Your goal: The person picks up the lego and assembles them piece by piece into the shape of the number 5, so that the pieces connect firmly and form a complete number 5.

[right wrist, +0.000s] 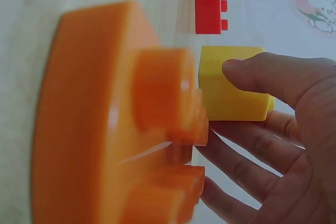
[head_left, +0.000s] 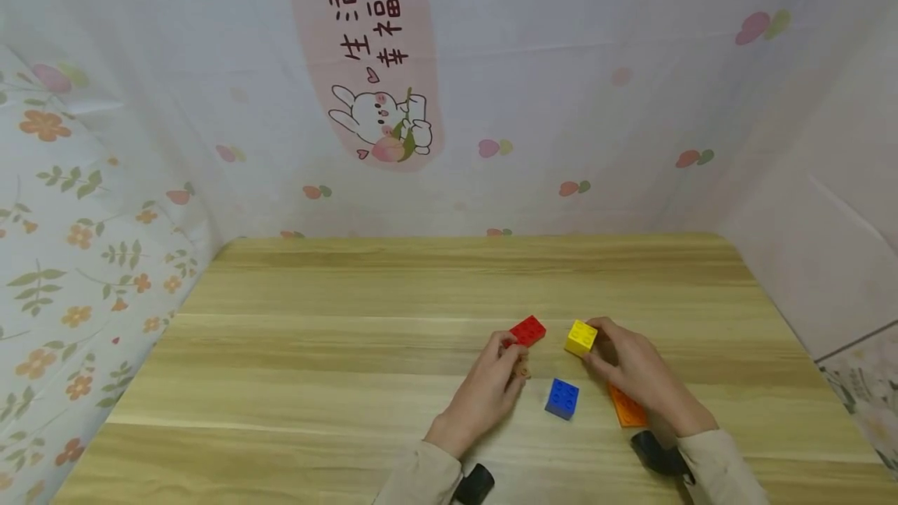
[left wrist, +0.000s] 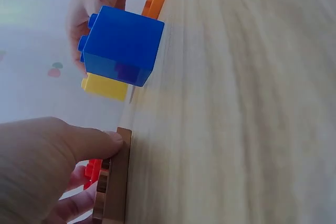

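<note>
My left hand (head_left: 482,390) grips a low brown toy brick (left wrist: 116,182) on the table, its thumb pressed to the brick's near end. Just beyond those fingers lies a red brick (head_left: 531,330), studs up. With thumb and fingertips, my right hand (head_left: 641,369) pinches a yellow brick (right wrist: 231,82) by its sides. Between the two hands a square blue brick (head_left: 563,399) sits on the wood, its studs facing up. An orange brick (head_left: 629,409) rests below the right palm, partly hidden by it in the head view.
The wooden table (head_left: 295,380) stretches left and back from the bricks. A printed curtain (head_left: 561,92) hangs behind the table, with flowered cloth (head_left: 77,318) along the left. Black straps with cameras sit at both wrists.
</note>
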### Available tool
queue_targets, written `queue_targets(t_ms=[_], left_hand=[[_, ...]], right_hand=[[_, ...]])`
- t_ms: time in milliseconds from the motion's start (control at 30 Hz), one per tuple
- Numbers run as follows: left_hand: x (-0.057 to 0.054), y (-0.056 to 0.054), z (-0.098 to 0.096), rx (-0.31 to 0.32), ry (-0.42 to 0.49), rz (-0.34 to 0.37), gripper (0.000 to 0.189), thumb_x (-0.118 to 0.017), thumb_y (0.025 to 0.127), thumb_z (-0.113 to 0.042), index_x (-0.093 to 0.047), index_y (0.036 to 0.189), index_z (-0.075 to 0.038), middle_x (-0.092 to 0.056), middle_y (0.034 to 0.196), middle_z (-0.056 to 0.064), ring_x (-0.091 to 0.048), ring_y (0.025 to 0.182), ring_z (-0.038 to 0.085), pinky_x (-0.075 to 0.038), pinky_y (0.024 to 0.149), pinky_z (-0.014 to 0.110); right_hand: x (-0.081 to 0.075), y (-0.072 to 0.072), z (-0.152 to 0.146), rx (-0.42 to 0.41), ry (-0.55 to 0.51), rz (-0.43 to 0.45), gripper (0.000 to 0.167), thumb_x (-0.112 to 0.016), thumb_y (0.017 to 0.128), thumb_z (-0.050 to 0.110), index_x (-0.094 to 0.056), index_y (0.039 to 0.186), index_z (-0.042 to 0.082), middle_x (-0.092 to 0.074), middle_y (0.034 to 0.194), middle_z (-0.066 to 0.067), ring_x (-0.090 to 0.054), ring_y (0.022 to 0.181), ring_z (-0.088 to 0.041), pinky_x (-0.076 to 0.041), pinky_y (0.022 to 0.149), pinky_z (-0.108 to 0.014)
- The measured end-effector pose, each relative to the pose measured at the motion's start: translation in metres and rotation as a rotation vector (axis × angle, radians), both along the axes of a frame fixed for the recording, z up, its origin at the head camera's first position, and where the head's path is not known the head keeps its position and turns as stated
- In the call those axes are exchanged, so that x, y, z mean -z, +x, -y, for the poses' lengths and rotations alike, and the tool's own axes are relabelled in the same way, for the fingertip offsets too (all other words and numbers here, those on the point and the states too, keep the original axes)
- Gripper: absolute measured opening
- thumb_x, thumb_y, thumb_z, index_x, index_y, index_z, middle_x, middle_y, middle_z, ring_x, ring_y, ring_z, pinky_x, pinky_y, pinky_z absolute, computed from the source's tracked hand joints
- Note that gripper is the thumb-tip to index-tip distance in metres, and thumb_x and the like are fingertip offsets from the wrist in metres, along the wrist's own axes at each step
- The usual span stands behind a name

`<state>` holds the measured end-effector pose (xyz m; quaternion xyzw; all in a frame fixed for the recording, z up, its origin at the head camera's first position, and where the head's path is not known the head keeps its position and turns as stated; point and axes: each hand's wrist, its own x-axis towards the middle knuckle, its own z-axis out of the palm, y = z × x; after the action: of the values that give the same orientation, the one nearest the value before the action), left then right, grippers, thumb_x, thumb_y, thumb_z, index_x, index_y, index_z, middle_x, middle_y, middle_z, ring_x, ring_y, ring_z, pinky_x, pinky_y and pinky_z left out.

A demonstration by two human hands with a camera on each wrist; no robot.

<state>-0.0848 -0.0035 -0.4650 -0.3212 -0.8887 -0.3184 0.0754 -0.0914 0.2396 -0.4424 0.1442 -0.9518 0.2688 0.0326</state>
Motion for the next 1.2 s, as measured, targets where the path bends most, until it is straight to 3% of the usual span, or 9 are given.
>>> queue_targets(t_ms=[233,400,600,800,967,1200], left_hand=[[-0.002,-0.001,0.003,0.024,0.001,0.02,0.031,-0.07,0.083,-0.008,-0.062,0.113,-0.007,-0.045,0.125,0.006,-0.053,0.099,0.01,-0.044,0.085,0.02],[-0.002,-0.001,0.002,0.03,-0.014,0.026,0.03,-0.072,0.082,-0.011,-0.063,0.11,-0.009,-0.047,0.114,0.001,-0.052,0.088,0.006,-0.043,0.077,0.014],[-0.001,0.0,-0.002,0.034,-0.02,0.051,0.033,-0.072,0.082,-0.015,-0.062,0.113,-0.007,-0.053,0.104,-0.001,-0.049,0.079,0.004,-0.042,0.069,0.011],[-0.002,-0.002,-0.005,0.047,-0.043,0.087,0.036,-0.069,0.085,-0.018,-0.063,0.118,-0.003,-0.052,0.103,-0.001,-0.047,0.077,0.002,-0.038,0.065,0.007],[-0.003,-0.004,-0.004,0.062,-0.061,0.099,0.039,-0.07,0.085,-0.018,-0.062,0.119,-0.001,-0.051,0.104,0.0,-0.047,0.078,0.003,-0.039,0.067,0.007],[-0.005,-0.003,0.004,0.057,-0.19,0.042,0.044,-0.072,0.082,-0.027,-0.061,0.121,-0.008,-0.057,0.115,-0.002,-0.047,0.098,0.011,-0.04,0.084,0.018]], right_hand=[[-0.003,0.001,0.001,-0.001,-0.023,0.02,0.041,-0.07,0.082,0.01,-0.053,0.116,-0.001,-0.063,0.099,-0.013,-0.062,0.085,-0.026,-0.051,0.073,-0.045],[-0.003,0.002,0.003,-0.035,-0.088,0.004,0.039,-0.071,0.081,0.008,-0.053,0.115,0.002,-0.064,0.101,-0.014,-0.064,0.087,-0.029,-0.051,0.074,-0.046],[-0.007,0.004,0.013,-0.124,-0.203,0.05,0.037,-0.071,0.079,0.004,-0.055,0.111,0.004,-0.064,0.105,-0.012,-0.062,0.093,-0.034,-0.05,0.077,-0.049],[-0.005,0.001,0.023,-0.247,-0.254,0.129,0.037,-0.07,0.077,0.002,-0.054,0.11,0.004,-0.063,0.104,-0.008,-0.062,0.091,-0.025,-0.053,0.072,-0.034],[-0.006,0.0,0.027,-0.295,-0.257,0.161,0.036,-0.07,0.078,0.003,-0.053,0.109,0.002,-0.063,0.102,-0.01,-0.061,0.086,-0.022,-0.053,0.067,-0.027],[-0.008,0.002,0.03,-0.288,-0.233,0.155,0.036,-0.069,0.078,0.003,-0.055,0.11,0.005,-0.063,0.105,-0.006,-0.061,0.091,-0.023,-0.053,0.073,-0.032]])
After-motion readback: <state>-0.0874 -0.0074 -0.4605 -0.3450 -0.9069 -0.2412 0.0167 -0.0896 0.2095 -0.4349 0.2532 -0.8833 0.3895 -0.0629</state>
